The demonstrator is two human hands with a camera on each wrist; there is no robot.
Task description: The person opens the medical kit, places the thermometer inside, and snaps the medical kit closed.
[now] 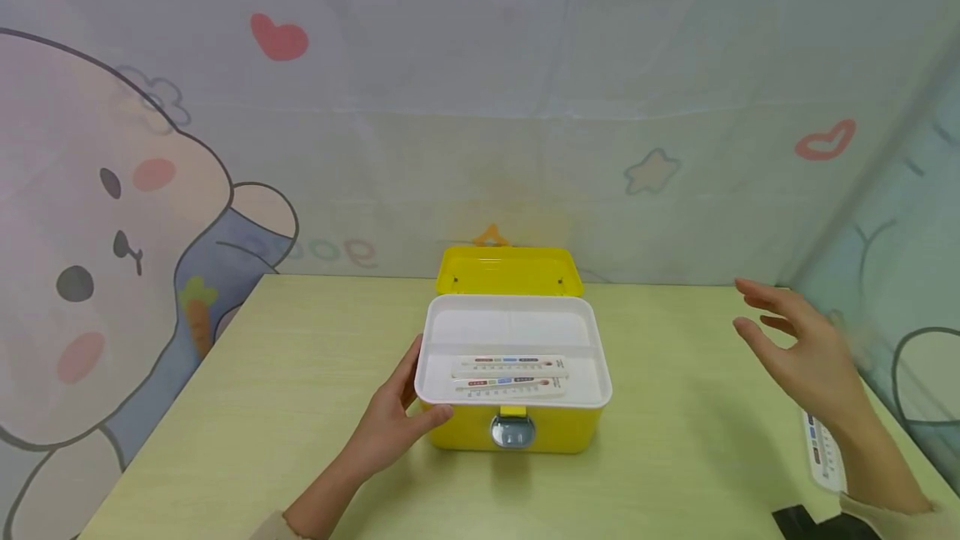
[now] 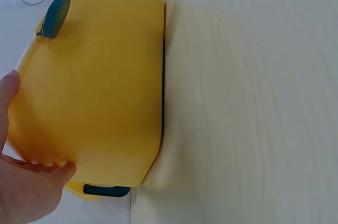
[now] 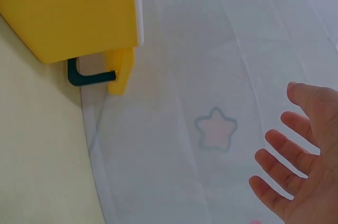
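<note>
A yellow case [image 1: 517, 432] stands in the middle of the table with its lid [image 1: 510, 272] raised at the back. Its white inner tray [image 1: 510, 323] carries two flat white strips [image 1: 510, 367] printed with scales and coloured marks, lying one before the other. My left hand [image 1: 393, 419] holds the case at its front left corner, thumb across the front and fingers along the side. In the left wrist view, a fingertip [image 2: 66, 171] presses the yellow wall. Off to the right, my right hand [image 1: 806, 357] hovers empty above the table, its fingers spread and slightly bent.
Another printed white strip [image 1: 823, 452] lies on the table at the right, partly behind the right forearm. A black object [image 1: 795, 521] sits at the bottom edge near the sleeve. Behind the table [image 1: 660, 407] hangs a patterned cloth [image 1: 465, 148].
</note>
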